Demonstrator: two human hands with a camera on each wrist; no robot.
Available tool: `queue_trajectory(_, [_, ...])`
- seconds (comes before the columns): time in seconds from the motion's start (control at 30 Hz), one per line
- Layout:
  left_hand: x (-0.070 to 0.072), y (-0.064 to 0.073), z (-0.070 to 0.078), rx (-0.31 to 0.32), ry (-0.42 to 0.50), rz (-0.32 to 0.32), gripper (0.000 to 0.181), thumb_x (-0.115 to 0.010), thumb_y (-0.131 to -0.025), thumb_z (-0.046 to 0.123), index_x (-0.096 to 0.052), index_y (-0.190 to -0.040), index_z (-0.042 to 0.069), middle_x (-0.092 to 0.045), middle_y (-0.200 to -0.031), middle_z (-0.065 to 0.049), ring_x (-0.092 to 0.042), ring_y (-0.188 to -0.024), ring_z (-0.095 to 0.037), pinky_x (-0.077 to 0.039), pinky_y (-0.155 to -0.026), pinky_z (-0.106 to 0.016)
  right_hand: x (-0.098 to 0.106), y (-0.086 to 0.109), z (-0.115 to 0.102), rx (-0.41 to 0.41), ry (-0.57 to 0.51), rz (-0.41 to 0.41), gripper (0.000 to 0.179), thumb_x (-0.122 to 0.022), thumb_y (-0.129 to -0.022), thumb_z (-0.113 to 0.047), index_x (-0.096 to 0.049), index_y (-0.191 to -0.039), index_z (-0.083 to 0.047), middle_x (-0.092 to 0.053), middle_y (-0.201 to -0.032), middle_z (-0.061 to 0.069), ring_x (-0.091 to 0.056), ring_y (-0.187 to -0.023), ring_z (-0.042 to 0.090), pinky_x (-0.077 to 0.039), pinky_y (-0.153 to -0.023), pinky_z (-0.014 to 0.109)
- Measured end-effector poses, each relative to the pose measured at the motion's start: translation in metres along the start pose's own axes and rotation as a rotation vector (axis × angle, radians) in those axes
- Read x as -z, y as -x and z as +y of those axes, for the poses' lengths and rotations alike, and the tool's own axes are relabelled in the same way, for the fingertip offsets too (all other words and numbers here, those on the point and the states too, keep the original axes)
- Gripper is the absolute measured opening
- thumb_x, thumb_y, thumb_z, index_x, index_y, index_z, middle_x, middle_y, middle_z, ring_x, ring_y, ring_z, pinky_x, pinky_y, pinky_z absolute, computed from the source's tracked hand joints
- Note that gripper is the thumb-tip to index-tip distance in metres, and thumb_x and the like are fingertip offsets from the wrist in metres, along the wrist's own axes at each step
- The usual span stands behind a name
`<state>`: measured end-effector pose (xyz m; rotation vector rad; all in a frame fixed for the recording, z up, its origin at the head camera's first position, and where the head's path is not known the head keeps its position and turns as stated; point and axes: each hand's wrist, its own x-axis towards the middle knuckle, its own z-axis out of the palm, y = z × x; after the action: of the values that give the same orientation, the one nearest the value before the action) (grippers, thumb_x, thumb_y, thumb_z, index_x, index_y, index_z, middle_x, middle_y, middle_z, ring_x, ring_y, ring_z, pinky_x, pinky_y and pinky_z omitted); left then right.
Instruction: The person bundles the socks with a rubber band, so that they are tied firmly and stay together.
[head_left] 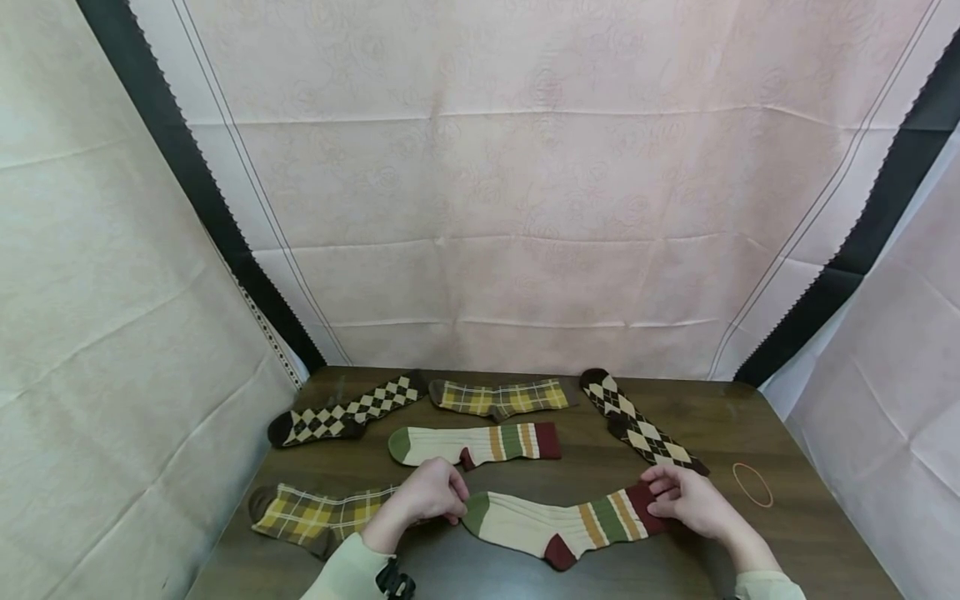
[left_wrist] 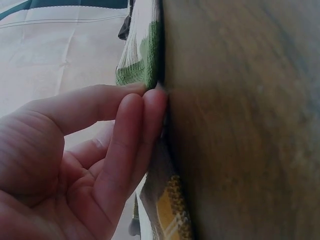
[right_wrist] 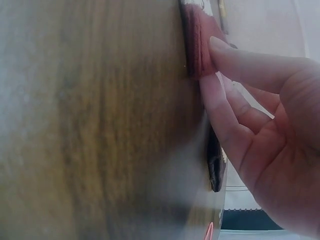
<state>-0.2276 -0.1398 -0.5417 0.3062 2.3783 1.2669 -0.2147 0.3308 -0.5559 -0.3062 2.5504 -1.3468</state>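
A cream sock (head_left: 525, 523) with a green toe, striped leg and maroon cuff lies flat near the front of the table. My left hand (head_left: 431, 493) pinches its green toe (left_wrist: 135, 72) between thumb and fingers. At the other end, my right hand (head_left: 686, 498) pinches the maroon cuff (right_wrist: 200, 42), thumb on top and fingers at the underside. Just behind lies a matching cream striped sock (head_left: 480, 443). Under my left wrist, partly hidden, is a yellow plaid sock (head_left: 307, 517).
Along the back lie a black-and-cream argyle sock (head_left: 348, 412), another yellow plaid sock (head_left: 498, 398) and a second argyle sock (head_left: 637, 425), slanting toward my right hand. A thin rubber band (head_left: 752, 485) rests on the wooden table (head_left: 817, 533) at the right. Pale cloth walls (head_left: 540, 208) surround the table.
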Motion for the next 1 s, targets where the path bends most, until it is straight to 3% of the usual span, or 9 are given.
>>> queue_trajectory(0.3, [0.0, -0.0006, 0.0002, 0.013, 0.011, 0.005, 0.013, -0.082, -0.08, -0.009, -0.075, -0.084, 0.001, -0.069, -0.079, -0.007, -0.073, -0.062, -0.024, -0.062, -0.06, -0.036, -0.0003, 0.0003, 0.0006, 0.005, 0.013, 0.001, 0.041, -0.085, -0.088, 0.0, -0.066, -0.124, 0.005, -0.068, -0.106, 0.013, -0.067, -0.091, 0.027, -0.057, -0.071, 0.029])
queue_trajectory(1.0, [0.001, 0.0012, -0.0024, -0.027, 0.037, 0.014, 0.011, -0.086, -0.083, -0.002, -0.076, -0.086, 0.003, -0.071, -0.081, -0.004, -0.074, -0.063, -0.023, -0.062, -0.063, -0.036, 0.0043, 0.0018, 0.0006, 0.036, 0.005, -0.03, 0.045, -0.085, -0.087, 0.002, -0.064, -0.126, 0.009, -0.069, -0.109, 0.017, -0.068, -0.094, 0.03, -0.058, -0.074, 0.029])
